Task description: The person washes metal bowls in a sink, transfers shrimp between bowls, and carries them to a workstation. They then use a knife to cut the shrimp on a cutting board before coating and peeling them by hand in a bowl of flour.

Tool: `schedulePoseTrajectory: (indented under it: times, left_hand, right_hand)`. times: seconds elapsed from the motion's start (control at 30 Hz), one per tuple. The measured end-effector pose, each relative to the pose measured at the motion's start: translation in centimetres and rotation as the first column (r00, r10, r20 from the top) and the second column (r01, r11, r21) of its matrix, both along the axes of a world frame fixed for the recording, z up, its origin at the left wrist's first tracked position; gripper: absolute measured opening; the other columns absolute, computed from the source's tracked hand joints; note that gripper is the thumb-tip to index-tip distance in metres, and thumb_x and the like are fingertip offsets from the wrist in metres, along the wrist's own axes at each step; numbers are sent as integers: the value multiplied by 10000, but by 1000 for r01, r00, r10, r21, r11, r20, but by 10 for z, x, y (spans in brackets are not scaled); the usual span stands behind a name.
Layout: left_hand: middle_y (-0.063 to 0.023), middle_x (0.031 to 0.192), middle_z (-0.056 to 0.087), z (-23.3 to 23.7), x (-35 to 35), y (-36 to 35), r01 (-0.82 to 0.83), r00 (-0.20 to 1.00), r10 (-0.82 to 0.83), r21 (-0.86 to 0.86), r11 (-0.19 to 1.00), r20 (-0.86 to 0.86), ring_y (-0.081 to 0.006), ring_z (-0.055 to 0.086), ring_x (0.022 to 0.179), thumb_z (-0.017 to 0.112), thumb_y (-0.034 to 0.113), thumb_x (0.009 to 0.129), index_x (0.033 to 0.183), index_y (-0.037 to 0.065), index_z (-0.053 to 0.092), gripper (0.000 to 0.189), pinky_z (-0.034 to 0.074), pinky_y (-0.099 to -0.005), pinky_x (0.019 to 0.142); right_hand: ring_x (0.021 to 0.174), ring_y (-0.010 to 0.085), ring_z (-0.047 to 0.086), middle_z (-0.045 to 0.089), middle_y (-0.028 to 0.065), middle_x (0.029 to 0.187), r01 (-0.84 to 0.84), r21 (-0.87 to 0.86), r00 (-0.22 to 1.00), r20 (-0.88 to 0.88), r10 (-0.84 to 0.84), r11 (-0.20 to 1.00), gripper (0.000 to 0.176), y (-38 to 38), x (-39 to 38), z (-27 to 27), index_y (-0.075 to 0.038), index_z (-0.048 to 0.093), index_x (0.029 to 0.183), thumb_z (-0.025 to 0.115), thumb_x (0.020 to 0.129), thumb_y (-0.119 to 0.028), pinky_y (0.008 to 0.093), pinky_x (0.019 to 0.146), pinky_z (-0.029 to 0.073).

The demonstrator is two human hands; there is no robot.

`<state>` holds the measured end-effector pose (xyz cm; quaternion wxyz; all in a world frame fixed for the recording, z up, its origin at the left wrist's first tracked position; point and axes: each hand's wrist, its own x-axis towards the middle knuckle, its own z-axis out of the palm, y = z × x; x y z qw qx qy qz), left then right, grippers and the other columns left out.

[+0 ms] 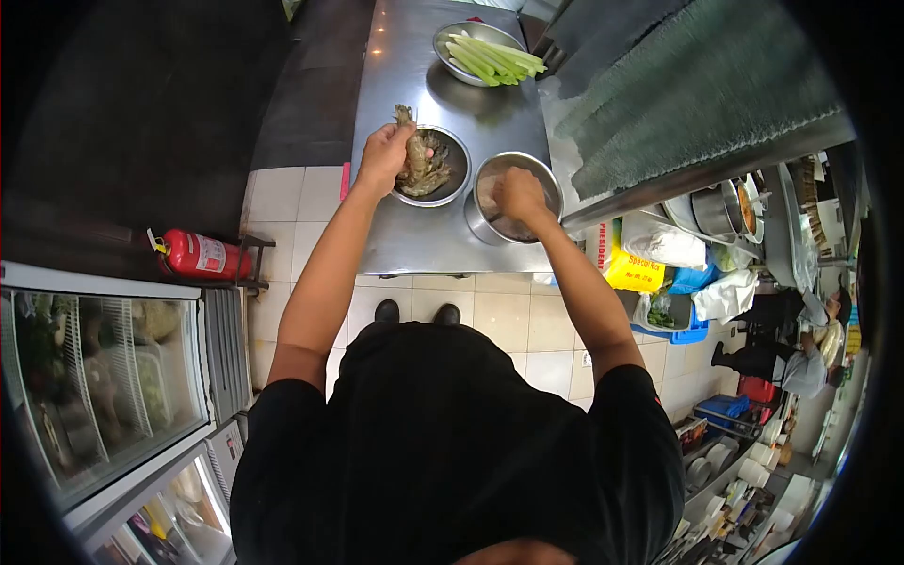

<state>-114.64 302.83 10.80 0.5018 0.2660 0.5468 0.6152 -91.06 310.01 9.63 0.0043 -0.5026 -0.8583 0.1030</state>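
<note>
My left hand [384,155] grips a grey raw prawn [411,141] upright over a metal bowl [458,179] that holds more prawns [428,177]. My right hand [519,195] reaches down into a deeper steel bowl [545,173] just right of it, fingers curled; what it holds is hidden. Both bowls stand on a stainless steel table [405,75]. A third metal bowl [452,38] with pale green stalks [494,58] sits farther back on the table.
A red fire extinguisher [198,254] lies on the tiled floor at left, by glass-door fridges [104,377]. Bags and a blue crate [673,311] sit on the floor at right under a shelf with pots [716,209]. Another person [791,358] crouches at far right.
</note>
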Motion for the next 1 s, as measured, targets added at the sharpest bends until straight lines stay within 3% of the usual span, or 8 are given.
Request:
schedulePoseTrajectory:
  times: [0.03, 0.2, 0.27, 0.3, 0.37, 0.53, 0.73, 1.0]
  left_hand:
    - [-69, 788, 602, 7, -4, -3, 14, 989, -5, -59, 998, 149, -172, 634, 724, 508, 251, 965, 1014, 28, 530, 230, 551, -340, 666]
    - [-95, 908, 572, 5, -22, -11, 218, 914, -177, -75, 973, 365, -195, 604, 807, 543, 209, 941, 1008, -9, 524, 229, 568, -359, 726]
    - [-92, 917, 567, 3, -25, -15, 256, 913, -233, -28, 966, 335, -196, 604, 802, 570, 182, 923, 1018, -9, 522, 218, 562, -354, 751]
    - [-89, 925, 563, 6, -24, -18, 305, 906, -295, 13, 952, 305, -198, 604, 797, 597, 154, 905, 1028, -9, 520, 217, 555, -348, 776]
    - [-101, 974, 571, 11, -20, -22, 303, 905, -295, 22, 953, 307, -208, 622, 845, 614, 69, 880, 1067, -26, 499, 240, 546, -343, 800]
    - [-150, 1092, 578, 23, -5, -30, 296, 945, -301, 56, 954, 126, -226, 614, 1022, 582, 38, 906, 1206, -72, 445, 348, 530, -333, 857]
    - [-135, 1037, 609, 18, 8, -32, 276, 925, -303, 142, 950, 229, -218, 640, 938, 554, 37, 907, 1153, -53, 484, 271, 543, -317, 828]
    - [-117, 1025, 612, 11, 11, -28, 215, 936, -234, 99, 972, 264, -185, 623, 917, 508, 71, 925, 1113, -36, 499, 217, 520, -322, 807]
  right_hand:
    - [810, 380, 646, 656, 211, 818, -10, 15, 999, -35, 11, 1000, 153, -5, -2, 13, -54, 700, 771, 618, 763, -183, 453, 749, 514]
    - [744, 331, 648, 674, 155, 806, -10, -118, 972, -233, -17, 993, 112, -4, 25, 17, -59, 700, 801, 660, 776, -161, 409, 689, 503]
    - [648, 189, 615, 661, 97, 707, 67, -266, 821, -533, -204, 962, 110, -5, 31, 12, -27, 690, 797, 698, 781, -135, 326, 611, 471]
    - [648, 189, 615, 661, 97, 707, 67, -262, 819, -537, -203, 963, 110, -10, 28, 19, -27, 690, 797, 698, 781, -135, 326, 611, 471]
    - [648, 69, 547, 628, 25, 662, -15, -317, 619, -748, -241, 948, 109, -18, 24, 34, -1, 687, 812, 710, 806, -107, 245, 589, 437]
    - [686, 48, 541, 632, 6, 735, -118, -372, 545, -799, -253, 921, 150, -41, -6, 67, 23, 683, 831, 715, 828, -123, 212, 616, 438]
    - [729, 63, 585, 658, 18, 788, -319, -400, 487, -847, -213, 859, 146, -50, -43, 79, 30, 687, 872, 710, 829, -107, 211, 659, 465]
    - [745, 64, 572, 649, 20, 846, -335, -400, 579, -802, -148, 853, 132, -54, -67, 63, 20, 689, 887, 695, 848, -106, 205, 674, 463]
